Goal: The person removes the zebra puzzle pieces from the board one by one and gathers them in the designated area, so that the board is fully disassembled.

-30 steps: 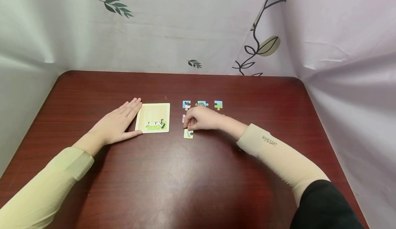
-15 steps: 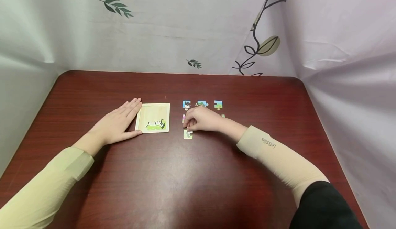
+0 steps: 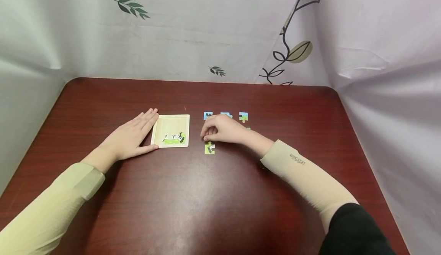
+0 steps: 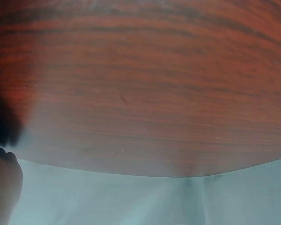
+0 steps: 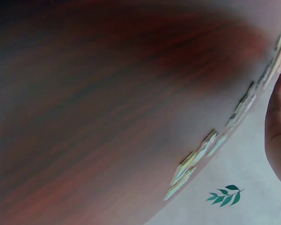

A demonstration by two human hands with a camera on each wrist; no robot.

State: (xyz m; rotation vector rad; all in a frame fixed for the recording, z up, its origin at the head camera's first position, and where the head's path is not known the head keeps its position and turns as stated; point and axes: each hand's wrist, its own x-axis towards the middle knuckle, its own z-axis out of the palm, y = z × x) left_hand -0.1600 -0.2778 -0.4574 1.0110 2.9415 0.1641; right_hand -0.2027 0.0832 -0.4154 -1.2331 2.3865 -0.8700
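In the head view my left hand (image 3: 132, 136) lies flat with straight fingers, fingertips and thumb against the left side of a shallow wooden puzzle tray (image 3: 187, 130). Inside the tray's lower right part lies a green section (image 3: 173, 139) with a striped zebra. My right hand (image 3: 224, 128) is over the left column of loose jigsaw pieces, thumb and fingers bent and close together. Its fingers cover the spot of a pinkish piece; I cannot tell whether they pinch it. A green jigsaw piece (image 3: 209, 148) lies just below the thumb. The right wrist view shows only the hand's edge (image 5: 278, 126).
Along the top row lie a blue piece with dark ears (image 3: 208, 115), a blue piece (image 3: 225, 114) partly hidden by the hand, and a blue-green piece (image 3: 243, 116). Another piece (image 3: 249, 128) peeks out beside the right wrist. A white curtain (image 3: 179, 29) hangs behind the brown table (image 3: 155, 209).
My right hand has shifted slightly up and left, off the lower green piece, which now shows fully. The pinkish piece is now hidden beneath the fingers. My left hand stays in place.
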